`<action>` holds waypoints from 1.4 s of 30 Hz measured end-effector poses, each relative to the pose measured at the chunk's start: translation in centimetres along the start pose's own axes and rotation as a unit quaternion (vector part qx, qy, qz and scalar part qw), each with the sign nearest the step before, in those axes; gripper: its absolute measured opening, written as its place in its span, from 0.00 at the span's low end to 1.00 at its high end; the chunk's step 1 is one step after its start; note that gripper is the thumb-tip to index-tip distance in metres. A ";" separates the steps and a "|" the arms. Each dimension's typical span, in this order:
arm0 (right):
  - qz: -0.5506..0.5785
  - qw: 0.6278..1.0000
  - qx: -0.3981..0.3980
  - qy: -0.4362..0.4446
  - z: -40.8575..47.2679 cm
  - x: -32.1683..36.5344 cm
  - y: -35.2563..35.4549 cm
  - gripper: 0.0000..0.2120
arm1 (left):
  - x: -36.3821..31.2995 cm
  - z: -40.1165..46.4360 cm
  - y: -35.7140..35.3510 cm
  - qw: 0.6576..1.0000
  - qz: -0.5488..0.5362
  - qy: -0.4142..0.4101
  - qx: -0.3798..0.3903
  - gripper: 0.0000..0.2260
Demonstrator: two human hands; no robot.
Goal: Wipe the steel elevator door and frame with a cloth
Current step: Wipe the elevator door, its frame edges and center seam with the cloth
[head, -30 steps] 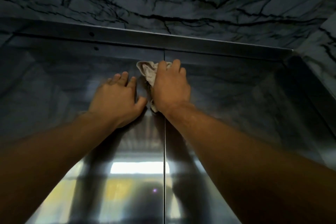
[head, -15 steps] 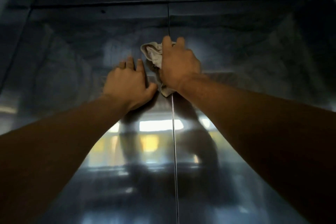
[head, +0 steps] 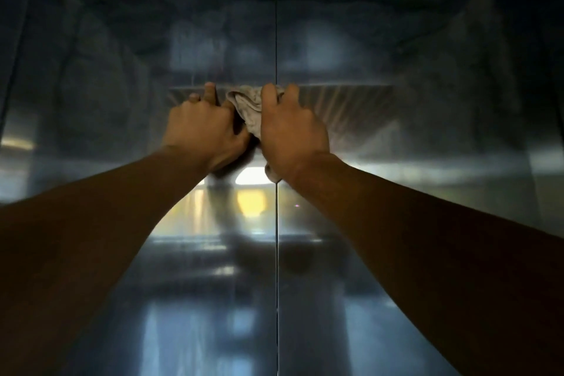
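Note:
The steel elevator door (head: 396, 253) fills the view, its two panels meeting at a thin vertical seam (head: 276, 284) down the middle. My right hand (head: 291, 134) presses a crumpled beige cloth (head: 248, 111) against the door right over the seam, with cloth sticking out to the left and below the palm. My left hand (head: 203, 128) lies flat on the left panel just beside the cloth, fingers pointing up, holding nothing. Both forearms reach up from the bottom corners.
The steel frame (head: 18, 40) runs down the left edge, and a darker frame strip (head: 546, 70) runs down the right. The polished panels reflect bright lights and a yellow patch (head: 250, 201) below my hands.
Both hands and the cloth have slid down the door along the seam. The top frame and the marble wall above it have left the view as the camera tilted down.

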State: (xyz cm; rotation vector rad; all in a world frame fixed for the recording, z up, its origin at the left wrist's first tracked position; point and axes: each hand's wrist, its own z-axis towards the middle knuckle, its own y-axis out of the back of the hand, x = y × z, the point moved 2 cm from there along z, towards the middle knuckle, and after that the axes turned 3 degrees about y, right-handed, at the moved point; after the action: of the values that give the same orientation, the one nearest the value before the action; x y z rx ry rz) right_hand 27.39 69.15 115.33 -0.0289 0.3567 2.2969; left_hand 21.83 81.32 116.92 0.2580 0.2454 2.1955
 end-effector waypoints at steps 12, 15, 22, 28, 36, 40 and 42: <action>0.016 0.998 0.044 -0.042 0.1 -0.7 -0.7 0.51 | 0.9 -2.6 -1.3 0.999 -0.038 -0.021 0.011 0.30; -0.014 0.998 0.044 -0.043 -0.1 -0.4 -0.9 0.47 | 1.2 -2.7 -2.1 0.999 -0.038 -0.030 0.007 0.30; -0.040 0.998 0.038 -0.044 -1.9 0.4 -1.6 0.45 | 0.6 -4.9 -3.1 0.995 -0.098 0.001 -0.014 0.29; -0.033 0.997 0.073 -0.023 -4.4 0.5 -1.3 0.52 | 0.0 -8.4 -2.1 0.996 -0.089 0.001 0.029 0.28; -0.032 0.996 0.079 0.005 -12.5 1.1 -3.4 0.39 | -1.0 -17.2 -2.9 0.993 -0.097 -0.004 0.069 0.28; -0.024 0.996 0.089 0.010 -17.2 1.7 -4.2 0.33 | -1.4 -22.7 -4.4 0.995 -0.073 -0.022 0.070 0.30; -0.023 0.996 0.081 0.005 -19.6 2.0 -4.8 0.33 | -1.6 -25.5 -5.0 0.994 -0.076 -0.034 0.072 0.29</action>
State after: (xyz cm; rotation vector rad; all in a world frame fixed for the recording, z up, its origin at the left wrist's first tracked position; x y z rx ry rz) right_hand 27.74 68.52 95.04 0.0320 0.5403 2.2171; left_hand 19.68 80.91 91.02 0.3807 0.3738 2.0181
